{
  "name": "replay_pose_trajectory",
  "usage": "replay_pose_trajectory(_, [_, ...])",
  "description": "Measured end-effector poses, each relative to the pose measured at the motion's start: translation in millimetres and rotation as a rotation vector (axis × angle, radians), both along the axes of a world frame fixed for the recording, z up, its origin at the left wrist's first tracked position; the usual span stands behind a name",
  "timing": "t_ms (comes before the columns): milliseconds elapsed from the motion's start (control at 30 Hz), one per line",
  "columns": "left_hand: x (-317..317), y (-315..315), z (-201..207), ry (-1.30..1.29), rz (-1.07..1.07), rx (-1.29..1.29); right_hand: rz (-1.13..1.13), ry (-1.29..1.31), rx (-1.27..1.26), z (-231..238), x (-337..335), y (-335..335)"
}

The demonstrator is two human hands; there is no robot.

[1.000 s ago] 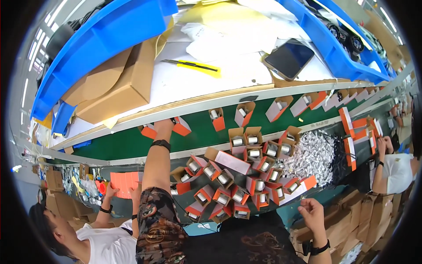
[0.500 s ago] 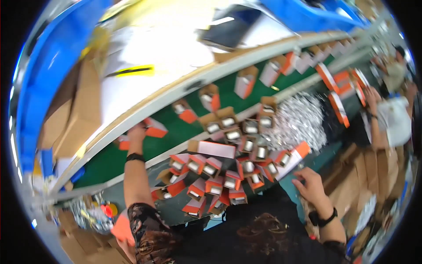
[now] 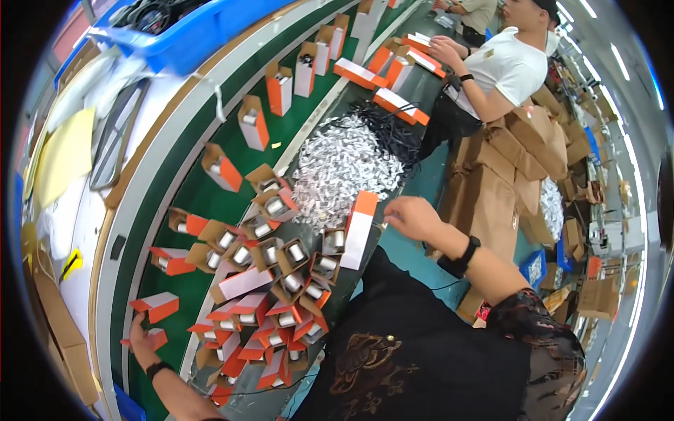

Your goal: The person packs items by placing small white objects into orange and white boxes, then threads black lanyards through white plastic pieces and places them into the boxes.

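Has the left hand (image 3: 142,335) at the lower left of the frame, over the green belt (image 3: 260,160), right at a tilted orange-and-white box (image 3: 163,307), with a lower box (image 3: 158,339) just beneath, also beside the hand. Cannot tell, for the left fingers, clamped from merely touching. Has the right hand (image 3: 415,217) right of the middle of the frame, fingers loosely curled and nothing visible in the grasp; cannot tell, for thumb and forefinger, together from slightly apart. Wears a black wristband (image 3: 461,257) on that side, with a long white box (image 3: 357,238), orange at one end, near the fingertips. Shows at lower centre a crowd of open boxes (image 3: 295,254), many with white cylinders inside, some tilted, plus a white carton (image 3: 246,283) lying among them. Shows above these, around the middle of the frame, a heap of silvery packets (image 3: 344,168) touching a tangle of black cables (image 3: 390,126). Shows a row of upright boxes (image 3: 279,95) along the belt toward the top, a blue bin (image 3: 182,42) at upper left, a yellow cutter (image 3: 72,264) at far left, and a co-worker (image 3: 512,70) in white at upper right, hands near more orange-and-white boxes (image 3: 400,105).
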State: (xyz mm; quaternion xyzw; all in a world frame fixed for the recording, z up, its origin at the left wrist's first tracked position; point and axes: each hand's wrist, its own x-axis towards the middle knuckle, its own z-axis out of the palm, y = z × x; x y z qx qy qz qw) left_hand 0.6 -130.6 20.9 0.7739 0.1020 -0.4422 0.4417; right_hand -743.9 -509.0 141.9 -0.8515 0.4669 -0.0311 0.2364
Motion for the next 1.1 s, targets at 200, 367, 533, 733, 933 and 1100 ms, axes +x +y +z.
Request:
replay_pose_trajectory(200, [-50.5,36.6,102.3,-0.422,0.192,0.016,-0.219,0.275,-0.027,-102.0,-61.3,-118.6])
replay_pose_trajectory(367, [-243.6,9.8,213.6,-0.473,0.292,-0.246,-0.316,0.211,-0.083,-172.5,-78.7,-183.1])
replay_pose_trajectory(533, [-380.0,-4.5,234.9,-0.420,0.285,-0.418,-0.012,-0.055,-0.394,-177.7,-86.3,-218.1])
replay_pose_trajectory(733, [-525.7,-151.5,259.6,-0.556,-0.023,-0.531,-0.100,-0.657,0.251,-20.3,-69.5,-270.5])
replay_pose_trajectory(933, [-591.6,-305.5,260.0,-0.702,-0.405,-0.797,0.321,-0.739,0.618,117.0,-57.2,-264.3])
replay_pose_trajectory(1100, [-627.1,-411.5,272.9,-0.655,-0.644,-0.972,0.623,-0.451,0.488,195.6,-44.3,-230.6])
